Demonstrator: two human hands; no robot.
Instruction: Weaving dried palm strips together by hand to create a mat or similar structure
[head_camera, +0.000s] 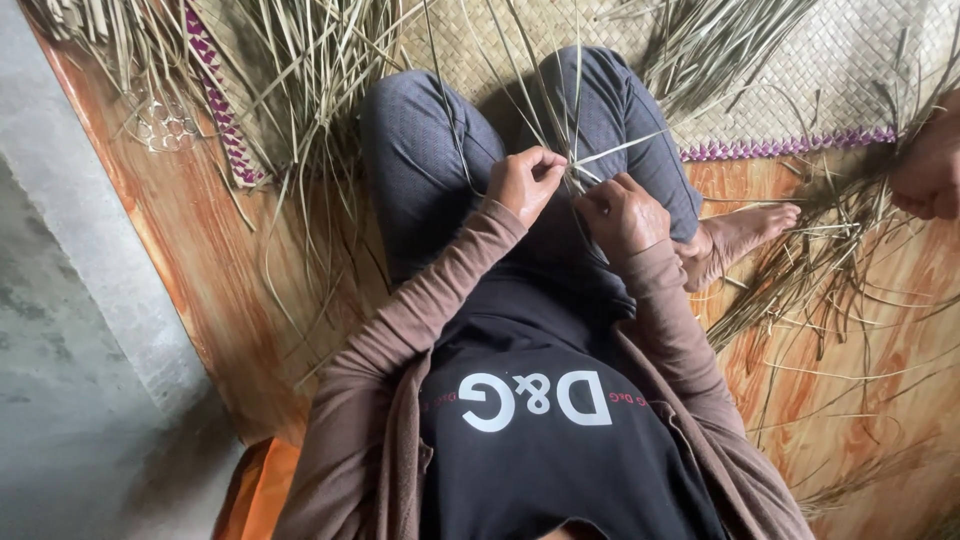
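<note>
both hands, left hand (525, 183) and right hand (620, 212), pinch dry reed strips (575, 160) above the lap.

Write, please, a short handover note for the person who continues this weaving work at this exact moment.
Left hand: closed, pinching thin dry straw strips over the lap.
Right hand: closed on the same strips, close beside the left.
Things: a woven mat with a purple edge lies ahead on the wooden floor; loose straw lies at both sides. Another person's hand is at the right edge.
Done: large mat area is woven.
Left: the held strips are not yet worked in; how many remain I cannot tell.
</note>
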